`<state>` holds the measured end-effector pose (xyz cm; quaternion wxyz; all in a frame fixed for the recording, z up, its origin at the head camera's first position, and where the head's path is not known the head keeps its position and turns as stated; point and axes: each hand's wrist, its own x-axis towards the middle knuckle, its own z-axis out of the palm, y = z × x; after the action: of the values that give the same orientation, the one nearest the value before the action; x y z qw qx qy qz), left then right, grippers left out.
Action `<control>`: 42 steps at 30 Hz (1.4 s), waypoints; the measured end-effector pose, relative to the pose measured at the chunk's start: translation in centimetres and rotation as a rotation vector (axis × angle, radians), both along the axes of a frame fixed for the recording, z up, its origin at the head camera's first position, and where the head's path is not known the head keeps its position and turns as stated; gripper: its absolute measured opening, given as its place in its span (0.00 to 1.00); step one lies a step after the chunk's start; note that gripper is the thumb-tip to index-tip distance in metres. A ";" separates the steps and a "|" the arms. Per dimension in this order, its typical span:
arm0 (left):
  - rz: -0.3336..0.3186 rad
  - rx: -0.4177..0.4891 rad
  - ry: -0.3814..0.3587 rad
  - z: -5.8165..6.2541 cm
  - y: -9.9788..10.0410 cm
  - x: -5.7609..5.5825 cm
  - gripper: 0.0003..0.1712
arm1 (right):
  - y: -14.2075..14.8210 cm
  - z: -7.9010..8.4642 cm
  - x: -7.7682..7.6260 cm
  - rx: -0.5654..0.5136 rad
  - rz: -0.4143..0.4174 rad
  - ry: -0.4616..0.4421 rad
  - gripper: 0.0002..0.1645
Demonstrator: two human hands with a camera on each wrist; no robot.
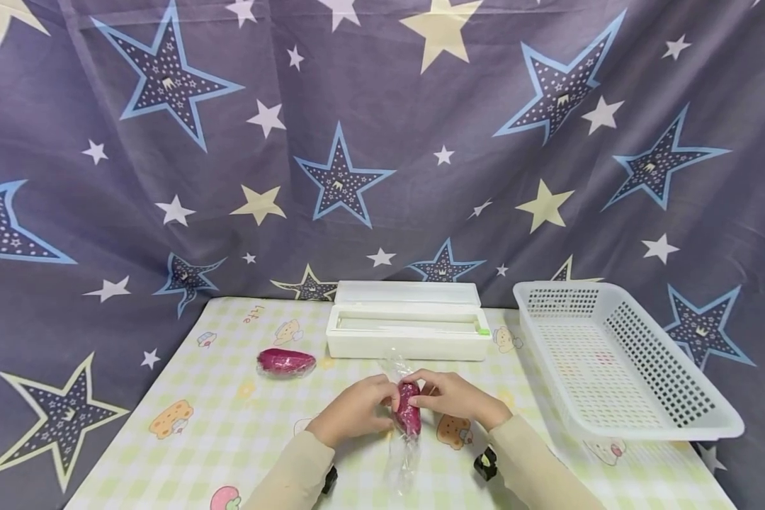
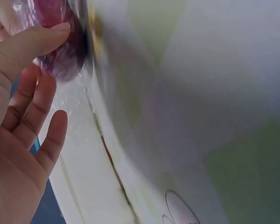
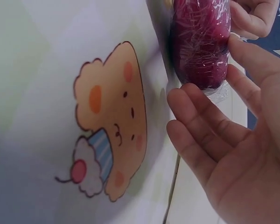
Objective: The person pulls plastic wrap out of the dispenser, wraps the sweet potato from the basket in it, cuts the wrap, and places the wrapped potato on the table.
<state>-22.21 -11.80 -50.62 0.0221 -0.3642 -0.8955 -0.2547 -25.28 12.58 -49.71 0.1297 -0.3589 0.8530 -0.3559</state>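
Observation:
A purple-red oblong vegetable, like a sweet potato (image 1: pixel 409 411), lies lengthwise before me on the table, wrapped in clear plastic film (image 1: pixel 403 467) whose loose ends stretch out beyond both its tips. My left hand (image 1: pixel 360 405) holds its left side, the thumb (image 2: pixel 60 30) lying on the wrapped skin. From the right, my right hand (image 1: pixel 455 397) grips the upper part, with thumb and fingertips against the film; its other fingers (image 3: pixel 191 135) stay loosely bent near the end of the sweet potato (image 3: pixel 203 46). A second wrapped one (image 1: pixel 285 362) rests to the left.
Behind my hands stands a long white film dispenser box (image 1: pixel 408 347), lid raised, with a green slider (image 1: pixel 483 331) at its right end. A white plastic basket (image 1: pixel 656 431) sits at the right. The checked tablecloth (image 1: pixel 197 460) carries cartoon prints; a star-patterned curtain (image 1: pixel 395 92) hangs behind.

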 end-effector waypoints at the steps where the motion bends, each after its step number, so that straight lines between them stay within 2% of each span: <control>1: -0.007 -0.010 0.021 -0.1 0.2 0.1 0.17 | 0.0 0.0 0.0 0.000 0.002 0.002 0.23; 6: -0.047 -0.040 0.104 -0.2 1.0 0.4 0.21 | -0.1 -0.1 -0.1 -0.002 -0.003 -0.006 0.22; 11: -0.054 -0.069 0.101 -0.1 1.7 0.8 0.26 | -0.2 0.0 -0.1 0.008 -0.012 -0.012 0.22; 15: -0.097 -0.078 0.109 0.0 2.3 1.1 0.27 | -0.2 0.0 -0.1 0.015 -0.013 -0.002 0.22; 20: -0.159 -0.077 0.143 -0.1 2.6 1.4 0.24 | -0.2 0.0 -0.2 0.009 -0.005 -0.015 0.21; 24: -0.174 -0.087 0.159 0.0 2.8 1.7 0.17 | -0.2 -0.1 -0.2 0.006 -0.004 -0.026 0.21; 29: -0.153 -0.033 0.138 -0.3 2.8 1.7 0.09 | -0.2 -0.1 -0.1 -0.005 -0.013 -0.032 0.21; 38: -0.079 0.094 0.043 -0.9 2.5 1.5 0.07 | -0.2 0.1 -0.3 0.004 -0.053 -0.062 0.24; 42: -0.024 0.145 -0.013 -0.9 2.5 1.4 0.10 | -0.2 0.1 -0.2 -0.005 -0.065 -0.080 0.23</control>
<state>-20.84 -9.34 -51.53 0.0396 -0.3706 -0.8705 -0.3214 -25.52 12.41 -49.60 0.1512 -0.3166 0.8576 -0.3759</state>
